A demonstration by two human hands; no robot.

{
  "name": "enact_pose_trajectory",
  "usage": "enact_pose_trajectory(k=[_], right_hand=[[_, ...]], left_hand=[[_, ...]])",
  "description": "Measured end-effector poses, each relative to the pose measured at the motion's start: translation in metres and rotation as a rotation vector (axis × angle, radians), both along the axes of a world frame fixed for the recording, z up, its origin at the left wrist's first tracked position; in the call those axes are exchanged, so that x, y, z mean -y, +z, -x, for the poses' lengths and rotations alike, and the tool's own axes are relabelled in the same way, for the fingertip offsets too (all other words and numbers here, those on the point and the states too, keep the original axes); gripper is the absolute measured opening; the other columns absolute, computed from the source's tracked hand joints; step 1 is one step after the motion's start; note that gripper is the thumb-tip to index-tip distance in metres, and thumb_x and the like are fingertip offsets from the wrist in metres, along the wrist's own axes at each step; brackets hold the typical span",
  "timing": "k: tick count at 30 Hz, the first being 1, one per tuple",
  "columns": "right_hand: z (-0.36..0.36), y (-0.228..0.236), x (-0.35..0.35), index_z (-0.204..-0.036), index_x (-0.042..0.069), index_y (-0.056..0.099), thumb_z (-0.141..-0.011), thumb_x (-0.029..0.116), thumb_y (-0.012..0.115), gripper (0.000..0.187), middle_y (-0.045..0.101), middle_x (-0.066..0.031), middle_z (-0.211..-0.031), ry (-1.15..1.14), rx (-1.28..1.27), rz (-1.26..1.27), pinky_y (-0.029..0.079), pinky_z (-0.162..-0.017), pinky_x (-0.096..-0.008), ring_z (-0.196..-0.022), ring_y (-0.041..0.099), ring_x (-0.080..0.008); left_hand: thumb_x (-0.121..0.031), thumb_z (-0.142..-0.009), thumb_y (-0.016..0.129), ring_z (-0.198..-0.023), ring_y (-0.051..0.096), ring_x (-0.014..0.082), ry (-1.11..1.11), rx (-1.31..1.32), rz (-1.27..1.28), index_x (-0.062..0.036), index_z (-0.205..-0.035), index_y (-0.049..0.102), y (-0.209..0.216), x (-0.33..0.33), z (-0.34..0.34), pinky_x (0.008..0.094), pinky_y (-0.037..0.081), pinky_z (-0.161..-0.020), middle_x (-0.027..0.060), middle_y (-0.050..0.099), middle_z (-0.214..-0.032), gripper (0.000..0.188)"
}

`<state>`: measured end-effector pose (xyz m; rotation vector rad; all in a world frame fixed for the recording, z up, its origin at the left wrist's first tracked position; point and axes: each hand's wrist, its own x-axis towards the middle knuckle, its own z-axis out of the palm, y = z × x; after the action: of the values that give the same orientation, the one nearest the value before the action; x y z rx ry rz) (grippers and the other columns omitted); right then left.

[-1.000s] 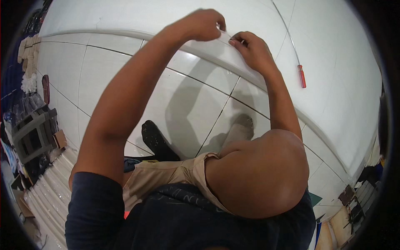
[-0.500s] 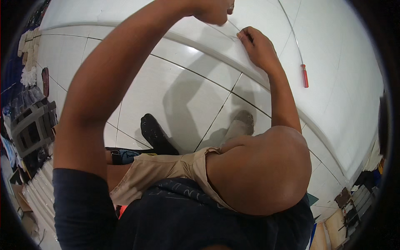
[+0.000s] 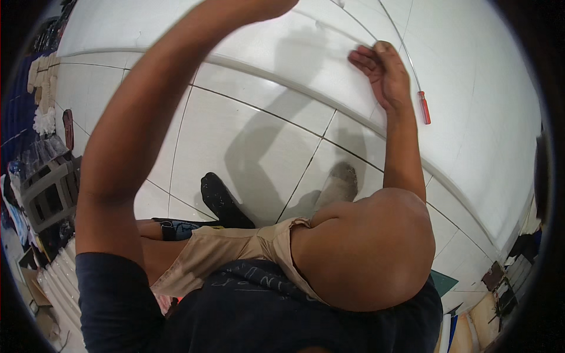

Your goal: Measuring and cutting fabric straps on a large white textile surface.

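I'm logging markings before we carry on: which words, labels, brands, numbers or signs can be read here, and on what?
None can be read as whole text.
Dark shirt: pale print on the front, creased and partial; no full word legible.
Red handle: no legible marking.
White sheet: no legible text.
Clutter at the left edge: too small and blurred to tell.
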<state>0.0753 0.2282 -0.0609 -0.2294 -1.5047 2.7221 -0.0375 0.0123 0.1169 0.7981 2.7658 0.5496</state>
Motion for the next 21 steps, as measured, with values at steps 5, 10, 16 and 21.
enact_pose_trajectory(k=[5,10,16,21], right_hand=[[-0.011,0.070,-0.011,-0.101,0.004,0.050,-0.097,0.022,0.042,0.020,0.064,-0.0108,-0.093,-0.237,-0.088,-0.121,0.045,-0.098,-0.0518,-0.092,0.065,-0.0278],[-0.029,0.089,-0.001,-0.095,0.007,0.050,-0.097,0.023,0.044,0.018,0.035,0.0041,-0.059,0.220,-0.204,0.331,0.056,-0.073,-0.0360,-0.051,0.041,-0.0059],[-0.041,0.071,-0.004,-0.093,0.001,0.064,-0.091,0.027,0.059,0.026,0.056,-0.0028,-0.066,0.332,0.260,-0.827,0.047,-0.055,-0.0275,-0.057,0.054,-0.0109],[-0.027,0.035,0.021,-0.099,0.000,0.066,-0.089,0.027,0.062,0.029,0.067,-0.0156,-0.093,0.208,0.068,-1.169,0.049,-0.076,-0.0348,-0.085,0.065,-0.0282]], left_hand=[[-0.023,-0.092,0.059,-0.078,0.060,0.0214,-0.260,0.076,0.335,-0.0001,-0.097,0.068,0.062,0.031,-0.016,0.0336,0.047,-0.076,0.0127,0.068,-0.087,0.025],[-0.036,-0.091,0.059,-0.062,0.043,0.0076,-0.208,0.158,-0.039,-0.0077,-0.074,0.062,0.003,0.089,0.017,0.0231,0.036,-0.060,-0.0028,0.050,-0.066,0.033],[-0.031,-0.089,0.061,-0.075,0.053,0.0134,-0.015,0.564,0.043,-0.0030,-0.072,0.063,-0.024,0.148,-0.007,0.0292,0.042,-0.078,0.0024,0.057,-0.069,0.033],[-0.043,-0.082,0.063,-0.088,0.061,0.0265,0.268,0.784,0.735,-0.0042,-0.083,0.071,-0.106,0.187,-0.031,0.0382,0.045,-0.086,0.0149,0.065,-0.081,0.040]])
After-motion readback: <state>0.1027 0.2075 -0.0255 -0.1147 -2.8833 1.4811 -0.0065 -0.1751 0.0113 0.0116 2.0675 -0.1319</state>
